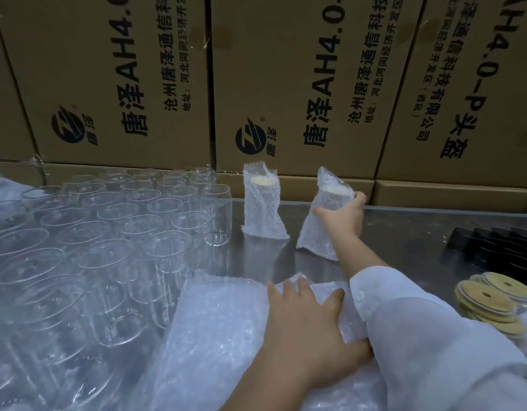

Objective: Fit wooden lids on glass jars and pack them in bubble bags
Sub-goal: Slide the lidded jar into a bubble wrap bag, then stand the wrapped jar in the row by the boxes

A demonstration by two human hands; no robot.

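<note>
I see the right hand [342,216] stretched far across the steel table [410,232], white sleeve [434,336] out, fingers wrapped round the top of a bagged jar [315,238] that leans left with its base on the table. The left hand [303,330] lies near, palm down and fingers spread, pressing the pile of flat bubble bags [220,336] and gripping nothing. A 2nd bagged jar [262,209] stands upright just left of the held one, a pale wooden lid showing inside. Rows of clear glass jars [108,232] crowd the left. Round holed wooden lids [490,301] lie stacked at near right, beside a black ridged tray [499,250]. Printed cardboard boxes [286,84] wall the far edge.
</note>
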